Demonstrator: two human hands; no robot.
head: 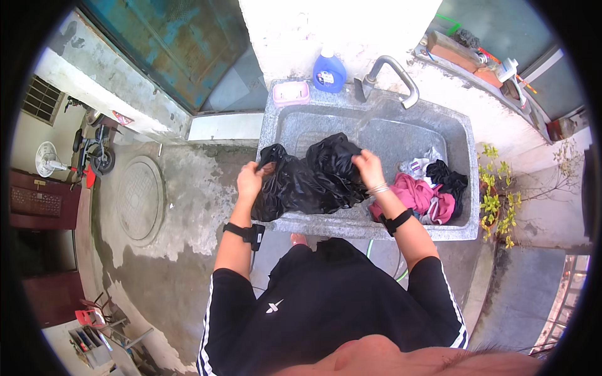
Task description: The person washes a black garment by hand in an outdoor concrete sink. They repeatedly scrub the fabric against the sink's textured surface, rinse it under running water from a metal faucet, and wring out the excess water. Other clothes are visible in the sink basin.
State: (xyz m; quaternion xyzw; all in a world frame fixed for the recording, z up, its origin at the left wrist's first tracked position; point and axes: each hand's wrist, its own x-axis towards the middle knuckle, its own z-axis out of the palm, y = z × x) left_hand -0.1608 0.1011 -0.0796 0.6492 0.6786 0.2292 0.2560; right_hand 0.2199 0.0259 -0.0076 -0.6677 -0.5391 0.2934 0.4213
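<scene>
A wet-looking black garment [315,183] is stretched between my hands over the left part of a grey stone sink [352,224]. My left hand [250,179] grips its left end beside the sink's left edge. At its upper right part, my right hand [369,167] pinches the cloth. Water runs from the curved metal faucet [397,73] into the basin. To the right of my right hand, a heap of pink clothing [414,192] and black cloth [447,176] lies in the sink.
A pink soap dish [291,94] and a blue detergent bottle [329,74] stand on the sink's back rim. A leafy plant [491,207] grows close to the right side. Below the sink, a green hose [370,249] lies near my feet. A round manhole cover [139,199] is at left.
</scene>
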